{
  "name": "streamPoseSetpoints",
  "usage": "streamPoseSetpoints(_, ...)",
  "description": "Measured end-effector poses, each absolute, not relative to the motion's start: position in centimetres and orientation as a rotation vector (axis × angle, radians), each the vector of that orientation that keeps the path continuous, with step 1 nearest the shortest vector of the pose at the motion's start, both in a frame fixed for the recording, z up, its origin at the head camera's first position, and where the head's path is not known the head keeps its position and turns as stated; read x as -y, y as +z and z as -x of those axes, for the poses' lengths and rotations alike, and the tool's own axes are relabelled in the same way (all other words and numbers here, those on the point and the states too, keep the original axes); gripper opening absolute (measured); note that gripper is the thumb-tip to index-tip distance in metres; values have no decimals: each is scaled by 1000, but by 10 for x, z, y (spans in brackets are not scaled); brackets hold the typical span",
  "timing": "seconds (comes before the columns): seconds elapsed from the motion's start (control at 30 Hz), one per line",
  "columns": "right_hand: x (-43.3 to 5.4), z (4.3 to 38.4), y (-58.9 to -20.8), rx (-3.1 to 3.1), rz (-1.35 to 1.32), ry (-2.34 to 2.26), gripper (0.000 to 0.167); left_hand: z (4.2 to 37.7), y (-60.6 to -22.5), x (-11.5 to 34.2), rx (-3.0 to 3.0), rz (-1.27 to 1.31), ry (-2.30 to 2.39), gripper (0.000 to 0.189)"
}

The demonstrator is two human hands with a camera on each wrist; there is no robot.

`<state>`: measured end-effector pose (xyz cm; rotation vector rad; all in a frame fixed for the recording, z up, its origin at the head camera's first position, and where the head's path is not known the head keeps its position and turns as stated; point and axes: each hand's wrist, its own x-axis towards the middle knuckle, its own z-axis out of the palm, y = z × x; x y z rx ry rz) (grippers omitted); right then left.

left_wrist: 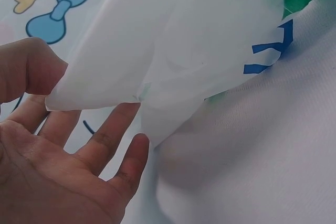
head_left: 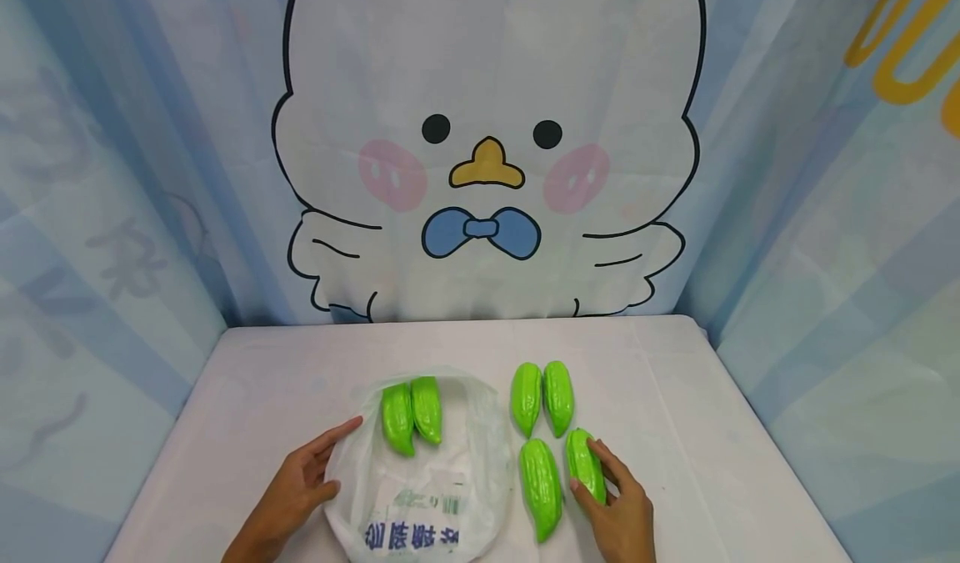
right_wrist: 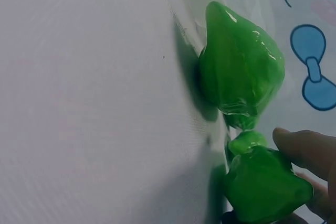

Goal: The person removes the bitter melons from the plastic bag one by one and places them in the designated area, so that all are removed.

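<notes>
A white plastic bag (head_left: 420,484) lies with its mouth spread on the table. Two green, ridged bitter melons (head_left: 411,413) show at its far end. My left hand (head_left: 296,480) is at the bag's left rim; in the left wrist view the film passes between its thumb and fingers (left_wrist: 113,129). Right of the bag, my right hand (head_left: 618,500) grips a bitter melon (head_left: 585,467), thumb on one side and fingers on the other. Another bitter melon (head_left: 541,490) lies just left of that one, also seen in the right wrist view (right_wrist: 241,64).
Two more bitter melons (head_left: 542,399) lie side by side farther back, close to the bag's right edge. A pale cloth covers the table (head_left: 720,463). Behind it hangs a curtain (head_left: 480,54) with a cartoon bird; curtains also stand at both sides.
</notes>
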<state>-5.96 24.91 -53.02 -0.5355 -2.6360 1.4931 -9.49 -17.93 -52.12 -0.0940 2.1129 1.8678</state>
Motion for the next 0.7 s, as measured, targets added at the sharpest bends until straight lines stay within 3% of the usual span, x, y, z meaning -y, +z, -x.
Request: streamPoseSetpoints(0.7,-254,58,-527,2547,433,1309,71,94,-522,178,-2112,80,1879,92)
